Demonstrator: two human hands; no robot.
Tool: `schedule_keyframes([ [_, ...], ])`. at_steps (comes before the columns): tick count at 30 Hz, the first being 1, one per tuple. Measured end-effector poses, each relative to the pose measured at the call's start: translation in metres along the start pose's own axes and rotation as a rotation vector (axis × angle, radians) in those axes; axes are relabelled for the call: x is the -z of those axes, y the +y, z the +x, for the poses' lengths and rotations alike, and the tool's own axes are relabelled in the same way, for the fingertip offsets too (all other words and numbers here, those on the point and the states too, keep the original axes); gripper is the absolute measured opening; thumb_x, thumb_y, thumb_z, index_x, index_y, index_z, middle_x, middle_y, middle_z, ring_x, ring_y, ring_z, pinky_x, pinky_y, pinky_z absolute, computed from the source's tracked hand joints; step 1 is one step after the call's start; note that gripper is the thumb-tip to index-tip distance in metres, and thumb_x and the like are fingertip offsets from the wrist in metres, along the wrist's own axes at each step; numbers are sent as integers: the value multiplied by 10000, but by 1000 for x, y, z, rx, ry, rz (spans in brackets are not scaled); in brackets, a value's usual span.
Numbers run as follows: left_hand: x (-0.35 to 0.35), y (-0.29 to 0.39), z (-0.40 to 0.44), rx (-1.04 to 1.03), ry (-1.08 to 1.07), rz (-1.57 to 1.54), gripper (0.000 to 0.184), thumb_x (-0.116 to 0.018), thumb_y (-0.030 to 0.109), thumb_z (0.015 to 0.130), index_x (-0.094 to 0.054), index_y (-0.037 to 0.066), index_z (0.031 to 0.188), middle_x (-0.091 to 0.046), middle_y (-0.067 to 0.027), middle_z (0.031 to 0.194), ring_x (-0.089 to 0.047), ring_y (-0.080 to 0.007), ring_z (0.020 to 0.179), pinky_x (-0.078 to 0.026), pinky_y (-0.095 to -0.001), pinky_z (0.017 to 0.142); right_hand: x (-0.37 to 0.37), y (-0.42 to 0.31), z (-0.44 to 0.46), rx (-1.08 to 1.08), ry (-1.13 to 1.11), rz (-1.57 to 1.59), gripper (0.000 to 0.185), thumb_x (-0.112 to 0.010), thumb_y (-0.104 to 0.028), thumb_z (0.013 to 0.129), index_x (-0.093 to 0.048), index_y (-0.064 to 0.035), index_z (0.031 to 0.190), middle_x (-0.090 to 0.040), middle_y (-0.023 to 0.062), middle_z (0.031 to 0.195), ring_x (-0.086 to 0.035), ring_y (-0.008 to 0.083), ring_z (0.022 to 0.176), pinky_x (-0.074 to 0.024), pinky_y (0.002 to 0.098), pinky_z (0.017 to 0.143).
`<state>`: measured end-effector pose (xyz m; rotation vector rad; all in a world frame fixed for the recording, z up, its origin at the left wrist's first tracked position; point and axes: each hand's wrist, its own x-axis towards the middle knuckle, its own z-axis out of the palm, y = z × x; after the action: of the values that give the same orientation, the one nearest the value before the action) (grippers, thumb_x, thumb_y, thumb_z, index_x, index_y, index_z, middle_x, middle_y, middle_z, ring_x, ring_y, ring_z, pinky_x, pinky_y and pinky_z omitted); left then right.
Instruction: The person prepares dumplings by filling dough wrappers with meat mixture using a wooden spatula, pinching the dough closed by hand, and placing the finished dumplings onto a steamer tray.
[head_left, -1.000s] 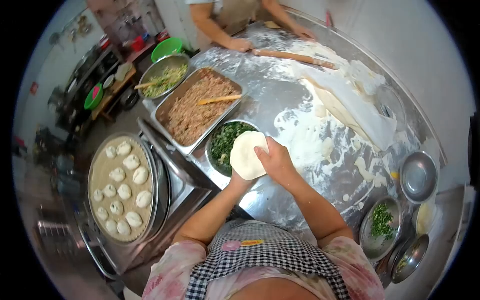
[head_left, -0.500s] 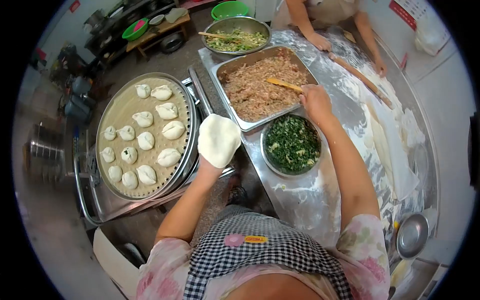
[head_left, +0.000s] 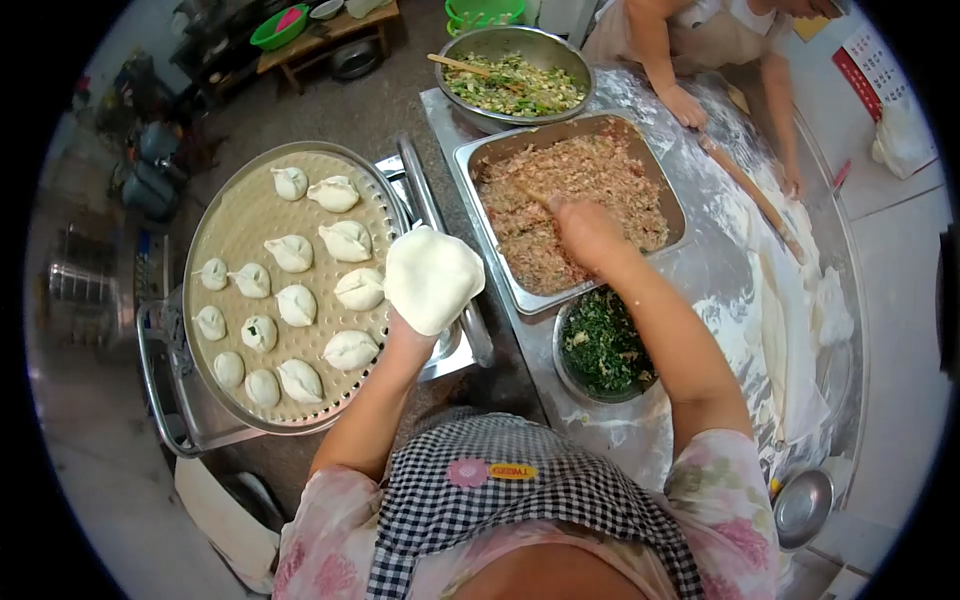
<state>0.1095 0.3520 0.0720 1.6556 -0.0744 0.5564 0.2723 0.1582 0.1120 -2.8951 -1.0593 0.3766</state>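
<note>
A round white dough wrapper (head_left: pixel 432 279) lies over my left hand (head_left: pixel 408 338), whose fingers are hidden beneath it, near the right rim of the steamer tray (head_left: pixel 230 190). Several white dumplings (head_left: pixel 345 241) sit on that tray. Over the metal pan of meat filling (head_left: pixel 520 250), my right hand (head_left: pixel 588 236) is closed round the handle of a spatula (head_left: pixel 532 194); the spatula's tip is down in the meat. Just below the pan, partly under my right forearm, is a bowl of chopped greens (head_left: pixel 600 345).
A steel bowl of chopped vegetables (head_left: pixel 515 85) stands behind the pan. Across the floured table (head_left: pixel 700 240), another person's hands rest by a rolling pin (head_left: pixel 752 196). Dough lies under a white sheet at the right. A metal bowl (head_left: pixel 803 508) is at lower right.
My right hand has gone from the wrapper to the spatula and moved left over the meat, pushing the tip into it. The wrapper has moved left on my left hand, towards the tray.
</note>
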Motion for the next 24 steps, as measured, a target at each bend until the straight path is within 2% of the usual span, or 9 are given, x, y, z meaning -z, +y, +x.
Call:
schedule_keyframes([
  [4,9,-13,9,-23,31,-29,268,-675,-10,730,-528,13,954,-591,-77,844,-589,-186,812,-471,-298,709,-24,-9,3,105,41,26,195,-507,-22,791,-589,14,965,-638,220,850,-632,362,836,-494,461,729],
  [7,22,-27,14,-37,13,2,244,-667,20,744,-528,9,944,-593,-76,844,-589,-179,795,-471,-294,700,19,-21,-18,-22,-76,62,253,-544,-27,768,-588,27,1011,-636,224,860,-631,358,845,-494,451,729],
  [9,28,-33,19,-50,4,16,232,-663,40,752,-528,6,938,-595,-76,844,-590,-175,784,-471,-291,694,14,-14,-22,-70,-29,109,213,-530,-30,787,-601,12,983,-625,240,827,-616,386,809,-476,477,715],
  [13,18,5,24,48,21,-109,191,-653,76,770,-536,15,908,-595,-64,816,-587,-154,763,-467,-273,683,-27,-14,-7,-40,-14,213,151,-525,-47,800,-618,15,902,-615,250,799,-604,412,800,-469,478,714],
  [17,11,15,20,196,162,-254,170,-658,71,767,-537,28,878,-591,-49,795,-578,-136,748,-461,-261,671,-49,-25,5,-83,126,542,196,-494,-72,844,-634,6,957,-598,263,745,-600,413,742,-471,444,691],
  [18,12,17,23,178,134,-205,172,-657,73,770,-535,29,883,-591,-46,801,-577,-132,752,-461,-260,672,-54,-28,6,-100,171,601,225,-472,-62,865,-641,-12,1005,-598,214,688,-610,317,655,-468,402,650],
  [20,14,17,27,171,130,-179,176,-656,74,774,-531,31,890,-591,-41,808,-575,-125,758,-461,-259,672,-57,-32,8,-80,155,720,253,-451,-56,881,-630,-21,1056,-579,146,644,-561,224,563,-442,351,550],
  [22,12,12,27,196,178,-229,178,-654,72,776,-528,34,895,-590,-37,810,-574,-121,762,-462,-258,670,-60,-35,12,-116,106,852,283,-434,-55,895,-605,-29,1120,-553,83,621,-497,144,492,-392,299,461],
  [24,14,12,36,87,84,-19,176,-653,68,775,-521,39,886,-580,-33,793,-570,-119,748,-463,-258,646,-67,-36,16,-197,38,1000,292,-427,-66,904,-586,-34,1146,-538,48,627,-460,112,479,-355,268,431],
])
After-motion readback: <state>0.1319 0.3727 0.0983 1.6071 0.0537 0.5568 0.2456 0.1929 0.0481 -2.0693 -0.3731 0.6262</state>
